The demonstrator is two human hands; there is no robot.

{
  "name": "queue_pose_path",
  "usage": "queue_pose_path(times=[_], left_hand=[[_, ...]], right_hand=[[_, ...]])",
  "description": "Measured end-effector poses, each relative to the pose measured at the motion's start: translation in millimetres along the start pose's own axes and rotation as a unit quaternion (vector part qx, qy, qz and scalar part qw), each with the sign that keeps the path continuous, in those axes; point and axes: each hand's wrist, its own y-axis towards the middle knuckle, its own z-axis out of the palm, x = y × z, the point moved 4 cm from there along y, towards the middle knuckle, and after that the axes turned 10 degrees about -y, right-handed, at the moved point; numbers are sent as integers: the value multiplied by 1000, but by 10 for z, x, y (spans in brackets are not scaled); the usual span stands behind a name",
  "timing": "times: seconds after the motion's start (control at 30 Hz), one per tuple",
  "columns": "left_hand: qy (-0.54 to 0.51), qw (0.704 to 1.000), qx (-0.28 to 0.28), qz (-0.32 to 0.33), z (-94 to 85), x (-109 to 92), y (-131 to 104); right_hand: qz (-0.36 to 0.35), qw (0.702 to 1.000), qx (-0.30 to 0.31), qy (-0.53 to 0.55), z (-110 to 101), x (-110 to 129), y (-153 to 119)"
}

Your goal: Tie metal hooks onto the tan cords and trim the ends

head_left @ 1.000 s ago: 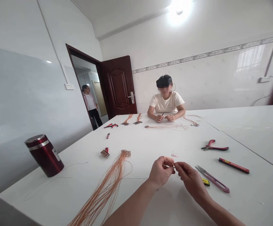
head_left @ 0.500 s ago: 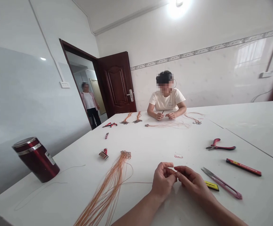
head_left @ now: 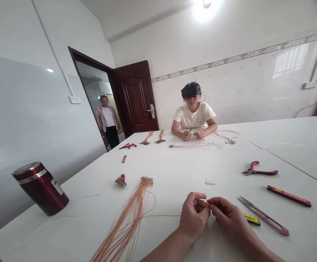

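My left hand (head_left: 194, 214) is closed in a pinch on a thin orange line (head_left: 162, 215), which runs to it from the left across the table. Against its fingertips, the thumb and fingers of my right hand (head_left: 228, 215) are pinched together where the line's end seems to be; my fingers hide most of that spot. To the left lies a long bundle of orange lines (head_left: 129, 218), with a cluster of small metal pieces like hooks (head_left: 147, 181) at its top. Just right of my right hand are pink-handled thread snips (head_left: 267, 218) and a yellow-and-black box (head_left: 251, 219).
Red-handled pliers (head_left: 259, 170) and a red-and-black stick-shaped pack (head_left: 289, 196) lie at right. A dark red flask (head_left: 40, 189) stands at left, near a razor-like red tool (head_left: 121, 181). Opposite sits a co-worker (head_left: 194, 112); another person (head_left: 108, 118) stands in the doorway.
My hands stay pinched together, sitting slightly further right and lower in view, as the nearby table items do too. The person in the doorway has shifted right.
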Motion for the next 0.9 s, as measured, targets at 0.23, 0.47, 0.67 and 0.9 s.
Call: queue_pose_path(times=[0.23, 0.47, 0.67, 0.9], left_hand=[[24, 999, -15, 22, 22, -28, -16], [1, 1000, -14, 10, 26, -32, -6], [-7, 1000, -18, -1, 10, -15, -4], [-31, 999, -24, -21, 9, -33, 0]], right_hand=[[0, 1000, -18, 22, 10, -55, 28], [-5, 1000, -9, 24, 16, -23, 6], [-4, 999, -21, 43, 17, -15, 2], [4, 998, -2, 62, 42, -17, -16]])
